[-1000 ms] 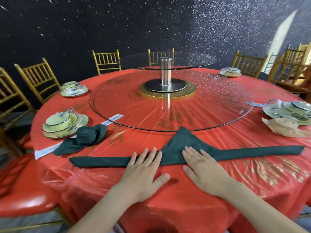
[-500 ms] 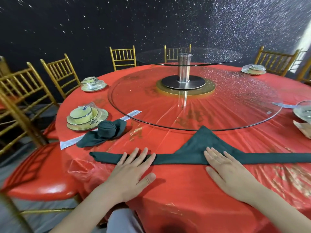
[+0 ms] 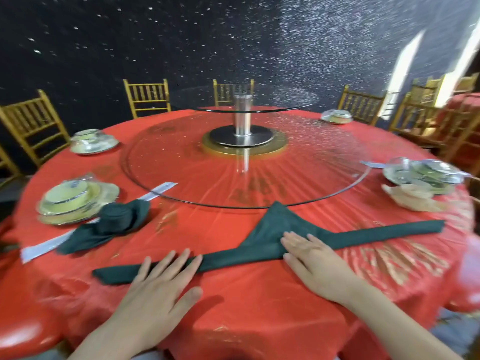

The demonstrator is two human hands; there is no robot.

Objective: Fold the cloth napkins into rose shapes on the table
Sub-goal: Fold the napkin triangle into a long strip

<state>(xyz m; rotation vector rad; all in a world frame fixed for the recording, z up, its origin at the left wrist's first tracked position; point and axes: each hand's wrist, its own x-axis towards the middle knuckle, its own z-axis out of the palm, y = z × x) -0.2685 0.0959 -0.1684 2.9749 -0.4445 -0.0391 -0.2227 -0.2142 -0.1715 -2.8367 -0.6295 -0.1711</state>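
Both hands lay spread flat, my left hand (image 3: 158, 287) and right hand (image 3: 315, 263) pressing the green napkin (image 3: 272, 229) band at lower centre; rolling evenly from one end seemed best.

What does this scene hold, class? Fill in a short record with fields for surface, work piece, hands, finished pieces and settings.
surface: round table with red cover, glass turntable in the middle
work piece: green napkin folded to a long band with a triangle peak
hands: left hand and right hand, both flat, fingers on the band
finished pieces: green rose at left, pale rose at right
settings: wrapped dishes
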